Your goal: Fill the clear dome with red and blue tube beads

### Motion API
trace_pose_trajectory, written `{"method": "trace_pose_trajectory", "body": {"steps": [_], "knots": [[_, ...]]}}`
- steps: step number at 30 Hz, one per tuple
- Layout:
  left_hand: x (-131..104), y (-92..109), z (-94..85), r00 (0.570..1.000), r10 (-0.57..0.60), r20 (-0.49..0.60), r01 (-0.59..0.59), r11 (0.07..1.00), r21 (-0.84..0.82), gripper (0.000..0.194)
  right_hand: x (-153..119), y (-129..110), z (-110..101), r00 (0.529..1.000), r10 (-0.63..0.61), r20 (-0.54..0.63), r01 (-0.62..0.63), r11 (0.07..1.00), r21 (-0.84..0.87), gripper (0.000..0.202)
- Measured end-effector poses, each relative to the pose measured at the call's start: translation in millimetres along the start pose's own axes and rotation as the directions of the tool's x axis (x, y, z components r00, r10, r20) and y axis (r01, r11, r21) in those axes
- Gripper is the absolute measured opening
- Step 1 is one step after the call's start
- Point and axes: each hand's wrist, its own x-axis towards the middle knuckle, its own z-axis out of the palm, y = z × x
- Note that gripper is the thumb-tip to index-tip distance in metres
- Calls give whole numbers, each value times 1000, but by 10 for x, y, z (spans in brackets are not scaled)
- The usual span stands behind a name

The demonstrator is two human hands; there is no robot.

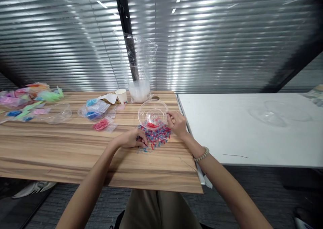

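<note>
A loose pile of small red and blue pieces (158,136) lies on the wood-grain table. Behind it, a round clear plastic bowl (153,113) has some red pieces at its bottom. The fingers of my right hand (177,123) are closed on the bowl's right rim. At the left edge of the pile is my left hand (133,138), its fingertips pinched together low over the table; whatever is between them is too small to name. A few blue pieces (144,150) lie just in front of those fingertips.
A paper cup (121,96) and a bag of clear cups (139,89) stand at the back. Left are a packet of red pieces (101,124), a bowl with blue packets (94,109), an empty clear bowl (59,113) and colourful bags (30,96). A white table (227,135) adjoins on the right.
</note>
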Motion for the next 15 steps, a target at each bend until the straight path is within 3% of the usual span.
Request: {"method": "trace_pose_trajectory", "body": {"steps": [15], "knots": [[-7, -16, 7, 999, -38, 10, 37, 997, 68, 9, 0, 4, -5, 1000, -11, -9, 11, 1000, 2, 14]]}}
